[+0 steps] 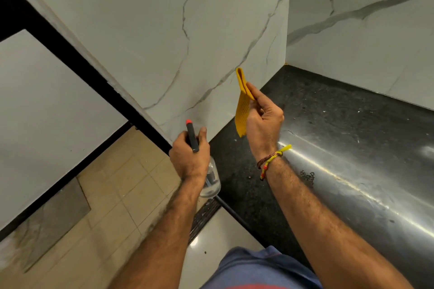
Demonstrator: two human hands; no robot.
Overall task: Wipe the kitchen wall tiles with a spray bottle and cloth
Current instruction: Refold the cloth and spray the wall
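The task looks to be at its beginning or between two passes. The marbled wall tiles (145,37) show no wet trace, drops or foam that I can see, so I judge that the spraying and the wiping of this wall are not yet done, or have left no visible mark.

The left hand (189,159) is at about 6 o'clock in the view. Its fingers are wrapped around the neck of the spray bottle (212,179), with one finger lying beside the dark spray head. The red nozzle tip is toward 12 o'clock, facing the wall, and the clear body hangs down toward 5 o'clock. So the long axis of the bottle goes roughly from 11 to 5 o'clock, a little tilted.

The right hand (264,119) is just to the right, apart from the wall. Its thumb and fingers pinch the folded yellow cloth (243,107) on its right edge. The cloth stands almost upright, long axis from 12 to 6 o'clock, its flat face turned to the wall, not touching it. Below it lies the dark worktop (317,105).
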